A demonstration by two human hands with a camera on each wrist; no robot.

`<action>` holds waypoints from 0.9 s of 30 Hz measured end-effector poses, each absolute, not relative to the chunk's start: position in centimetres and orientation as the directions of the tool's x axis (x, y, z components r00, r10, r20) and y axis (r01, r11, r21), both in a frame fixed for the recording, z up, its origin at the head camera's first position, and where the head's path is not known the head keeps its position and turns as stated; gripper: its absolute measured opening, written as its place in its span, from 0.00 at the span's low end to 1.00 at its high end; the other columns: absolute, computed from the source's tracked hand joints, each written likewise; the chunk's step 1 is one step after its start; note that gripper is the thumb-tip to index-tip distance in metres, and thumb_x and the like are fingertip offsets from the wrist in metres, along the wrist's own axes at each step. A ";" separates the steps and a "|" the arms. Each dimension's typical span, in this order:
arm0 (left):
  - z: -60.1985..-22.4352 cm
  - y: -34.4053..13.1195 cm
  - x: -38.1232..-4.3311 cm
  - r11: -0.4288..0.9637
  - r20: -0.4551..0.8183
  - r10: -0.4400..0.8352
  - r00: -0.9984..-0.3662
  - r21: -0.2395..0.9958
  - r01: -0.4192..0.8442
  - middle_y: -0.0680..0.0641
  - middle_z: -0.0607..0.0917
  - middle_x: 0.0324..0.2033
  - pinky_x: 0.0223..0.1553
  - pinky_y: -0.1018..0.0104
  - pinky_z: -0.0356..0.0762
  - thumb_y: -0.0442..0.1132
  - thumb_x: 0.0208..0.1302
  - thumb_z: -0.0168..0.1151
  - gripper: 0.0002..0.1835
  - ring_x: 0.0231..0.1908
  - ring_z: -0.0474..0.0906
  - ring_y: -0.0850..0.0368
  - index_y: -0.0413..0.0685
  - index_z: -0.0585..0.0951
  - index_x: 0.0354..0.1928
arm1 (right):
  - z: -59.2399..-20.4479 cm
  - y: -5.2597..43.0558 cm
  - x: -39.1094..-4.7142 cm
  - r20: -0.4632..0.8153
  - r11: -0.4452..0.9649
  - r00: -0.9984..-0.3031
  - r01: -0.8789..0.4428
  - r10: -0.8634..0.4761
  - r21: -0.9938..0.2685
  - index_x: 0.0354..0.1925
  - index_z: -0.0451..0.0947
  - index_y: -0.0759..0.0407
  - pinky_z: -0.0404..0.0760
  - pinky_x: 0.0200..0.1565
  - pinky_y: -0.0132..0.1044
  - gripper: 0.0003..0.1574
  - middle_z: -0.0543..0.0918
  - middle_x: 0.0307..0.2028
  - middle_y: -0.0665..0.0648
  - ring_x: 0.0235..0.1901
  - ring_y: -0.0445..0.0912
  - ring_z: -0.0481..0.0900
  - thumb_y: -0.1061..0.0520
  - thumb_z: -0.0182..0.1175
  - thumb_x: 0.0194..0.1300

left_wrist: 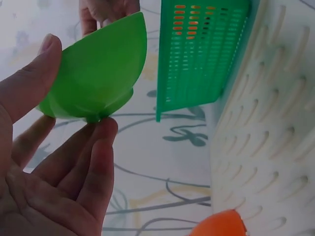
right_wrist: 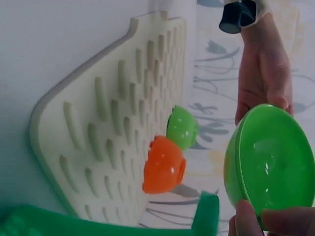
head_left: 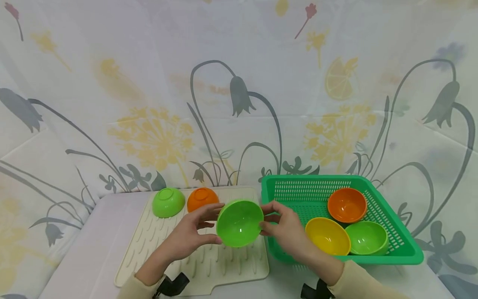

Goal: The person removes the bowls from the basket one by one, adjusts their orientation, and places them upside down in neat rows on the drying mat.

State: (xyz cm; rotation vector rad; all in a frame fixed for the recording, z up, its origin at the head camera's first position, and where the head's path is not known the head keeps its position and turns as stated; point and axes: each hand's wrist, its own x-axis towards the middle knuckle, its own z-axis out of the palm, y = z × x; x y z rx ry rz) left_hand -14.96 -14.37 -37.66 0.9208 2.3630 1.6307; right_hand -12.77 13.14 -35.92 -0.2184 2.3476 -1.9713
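Note:
A green bowl (head_left: 240, 224) is held up above the cream ridged mat (head_left: 145, 249), its inside tilted toward the head camera. My left hand (head_left: 190, 234) grips it from the left; in the left wrist view the thumb (left_wrist: 49, 54) lies along its side and fingertips touch the underside near the foot ring. On the other side my right hand (head_left: 285, 228) pinches the rim between thumb and fingers, as the right wrist view shows. Another green bowl (head_left: 168, 202) and an orange bowl (head_left: 202, 198) sit upside down at the mat's back edge.
To the right stands a green slotted basket (head_left: 405, 236). Inside it an orange bowl (head_left: 347, 205), a yellow bowl (head_left: 328, 236) and a green bowl (head_left: 367, 237) lie with their openings up. A flower-printed cloth (head_left: 239, 137) hangs behind the white table.

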 end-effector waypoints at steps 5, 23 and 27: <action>-37.9 -15.0 -15.3 0.208 0.228 0.567 -0.791 0.890 0.405 0.45 0.78 0.61 0.56 0.58 0.77 0.38 0.57 0.74 0.39 0.58 0.76 0.49 0.50 0.69 0.71 | -36.7 12.5 -12.6 0.039 0.108 -0.988 -0.055 -0.147 -0.993 0.50 0.75 0.68 0.86 0.41 0.40 0.17 0.78 0.49 0.64 0.49 0.57 0.80 0.76 0.59 0.63; -37.7 -16.0 -15.2 0.227 0.333 0.574 -0.748 0.813 0.536 0.50 0.75 0.65 0.51 0.56 0.81 0.33 0.52 0.76 0.39 0.59 0.73 0.57 0.52 0.74 0.68 | -37.9 12.2 -12.8 0.013 0.004 -0.962 -0.015 -0.272 -1.000 0.55 0.72 0.68 0.80 0.55 0.41 0.27 0.74 0.56 0.65 0.60 0.58 0.75 0.66 0.70 0.59; -37.6 -16.2 -15.1 0.264 0.357 0.583 -0.730 0.767 0.585 0.50 0.74 0.65 0.49 0.55 0.82 0.34 0.51 0.77 0.39 0.61 0.72 0.55 0.55 0.75 0.68 | -37.8 12.3 -12.8 -0.009 0.012 -0.948 0.006 -0.318 -1.000 0.61 0.71 0.66 0.77 0.59 0.43 0.33 0.73 0.59 0.64 0.62 0.57 0.74 0.62 0.71 0.60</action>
